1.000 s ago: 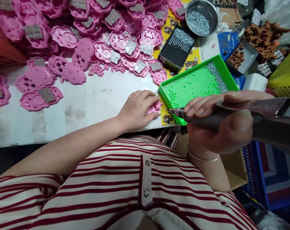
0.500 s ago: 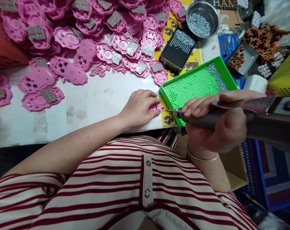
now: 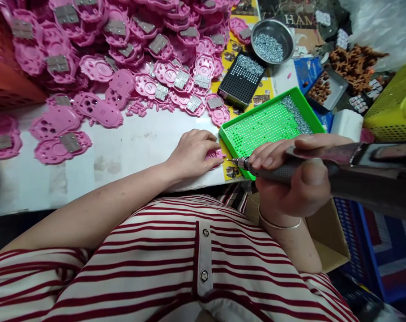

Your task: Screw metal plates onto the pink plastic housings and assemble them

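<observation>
My left hand rests on the white tabletop, its fingers closed around a small pink plastic part that they mostly cover. In my right hand is a dark grey power screwdriver, held level with its bit pointing left. The bit tip is close to the pink part's right end; whether they touch I cannot tell. Just beyond the screwdriver lies a bright green perforated tray with small screws heaped along its right side.
Pink plastic shells with metal plates are piled at the back left. Behind the green tray stand a black perforated tray and a steel bowl of screws. At right are brown pieces, a yellow basket and a blue crate.
The view has shifted slightly, so the table's things appear a little lower. Both hands keep their grips, and the screwdriver bit stays near the pink part.
</observation>
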The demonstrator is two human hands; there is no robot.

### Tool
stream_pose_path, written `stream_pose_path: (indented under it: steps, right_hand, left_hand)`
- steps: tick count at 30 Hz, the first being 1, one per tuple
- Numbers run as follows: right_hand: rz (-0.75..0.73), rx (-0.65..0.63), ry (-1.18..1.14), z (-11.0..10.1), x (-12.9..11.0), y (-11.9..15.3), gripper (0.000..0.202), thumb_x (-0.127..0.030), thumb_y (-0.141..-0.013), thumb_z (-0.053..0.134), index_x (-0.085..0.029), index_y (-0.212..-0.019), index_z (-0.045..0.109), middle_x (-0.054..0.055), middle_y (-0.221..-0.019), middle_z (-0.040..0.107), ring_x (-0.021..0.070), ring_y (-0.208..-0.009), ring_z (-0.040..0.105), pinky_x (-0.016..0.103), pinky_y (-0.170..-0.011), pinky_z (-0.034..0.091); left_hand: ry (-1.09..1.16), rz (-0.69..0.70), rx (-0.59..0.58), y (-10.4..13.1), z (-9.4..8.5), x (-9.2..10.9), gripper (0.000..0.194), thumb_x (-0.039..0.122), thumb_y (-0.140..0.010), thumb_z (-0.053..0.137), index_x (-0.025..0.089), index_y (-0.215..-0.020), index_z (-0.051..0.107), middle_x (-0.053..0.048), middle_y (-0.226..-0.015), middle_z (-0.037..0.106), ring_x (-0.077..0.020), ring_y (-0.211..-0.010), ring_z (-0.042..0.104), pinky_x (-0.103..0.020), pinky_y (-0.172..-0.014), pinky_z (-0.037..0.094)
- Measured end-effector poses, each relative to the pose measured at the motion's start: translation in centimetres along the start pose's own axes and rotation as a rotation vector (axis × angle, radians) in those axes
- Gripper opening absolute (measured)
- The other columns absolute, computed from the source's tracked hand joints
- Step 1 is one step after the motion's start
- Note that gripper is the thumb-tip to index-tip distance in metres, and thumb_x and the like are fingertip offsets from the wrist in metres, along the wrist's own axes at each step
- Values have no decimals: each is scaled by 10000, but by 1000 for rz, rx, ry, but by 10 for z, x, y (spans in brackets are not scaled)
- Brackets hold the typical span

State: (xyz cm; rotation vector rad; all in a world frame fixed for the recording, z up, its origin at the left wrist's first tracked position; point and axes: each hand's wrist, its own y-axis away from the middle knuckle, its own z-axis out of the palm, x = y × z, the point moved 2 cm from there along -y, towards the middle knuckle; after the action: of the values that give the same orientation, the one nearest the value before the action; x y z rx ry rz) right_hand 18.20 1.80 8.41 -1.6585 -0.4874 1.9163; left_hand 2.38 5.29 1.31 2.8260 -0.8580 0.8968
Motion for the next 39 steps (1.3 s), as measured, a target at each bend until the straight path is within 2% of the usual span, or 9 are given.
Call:
stream_pose_path:
  steps: [5, 10, 14, 19, 23, 26, 33, 37, 39]
  right_hand:
    - [-23, -13, -19, -1, -2, -2, 153, -387, -851, 614, -282, -960, 635, -78, -551, 475, 102, -409, 482, 264, -454, 492]
    - [-34, 43, -31, -1, -2, -4, 166, -414, -840, 624, -264, -911, 632, -70, -541, 493, 105, -388, 462, 263, -401, 430]
    - [-45, 30, -60, -1, -2, -2, 153, -397, -844, 613, -262, -905, 648, -62, -552, 491, 104, -395, 461, 260, -401, 427]
    - [7, -22, -51, 1, -3, -1, 166, -405, -836, 640, -293, -958, 640, -77, -559, 482, 106, -409, 493, 272, -461, 504]
    - [-7, -11, 37, 3, -2, -1, 189, -470, -823, 638, -307, -912, 604, -89, -530, 432, 99, -369, 439, 260, -407, 457]
    - [-22, -6, 31, 4, 0, -1, 178, -458, -841, 622, -304, -930, 609, -85, -542, 427, 95, -375, 429, 257, -416, 463]
    - [-44, 6, -59, 4, -1, 0, 152, -351, -851, 588, -262, -948, 665, -48, -596, 495, 118, -449, 510, 285, -456, 491]
    - [-16, 25, -74, 4, -2, 1, 138, -374, -830, 623, -240, -800, 637, -48, -565, 486, 110, -424, 500, 283, -441, 478]
    - [-12, 33, -75, 4, -2, 2, 148, -379, -824, 634, -235, -791, 638, -47, -561, 486, 111, -425, 503, 284, -445, 481]
  left_hand:
    - [-92, 115, 38, 2, 4, 1, 323, 424, -942, 535, 196, -1030, 746, -83, -1119, 685, -259, -1025, 588, -435, -908, 429]
    - [-29, 107, 158, 6, -3, -9, 353, 448, -951, 527, 204, -1114, 722, -85, -1142, 688, -235, -1031, 599, -401, -917, 433]
    - [-91, 146, 95, 8, -6, -11, 312, 406, -942, 555, 216, -1125, 722, -94, -1213, 674, -264, -1088, 590, -428, -938, 411]
    - [-192, 204, -12, 8, -5, -1, 273, 369, -926, 600, 229, -1122, 728, -85, -1214, 679, -279, -1085, 583, -444, -932, 391]
    - [-233, 222, -46, 7, -5, 2, 282, 380, -928, 600, 233, -1133, 727, -92, -1229, 669, -281, -1096, 564, -450, -944, 376]
    - [-221, 219, -37, 9, -6, 1, 293, 403, -940, 578, 238, -1134, 722, -89, -1230, 669, -272, -1091, 564, -449, -954, 369]
    - [-134, 180, 43, 16, -11, -6, 293, 374, -957, 542, 223, -1137, 717, -93, -1252, 668, -271, -1105, 585, -440, -940, 390]
    - [-152, 191, 15, 16, -8, -5, 277, 369, -946, 566, 224, -1121, 724, -96, -1243, 671, -275, -1109, 585, -446, -946, 386]
    - [-164, 200, -2, 14, -6, -2, 276, 367, -939, 581, 231, -1133, 723, -94, -1238, 671, -275, -1108, 580, -446, -948, 381]
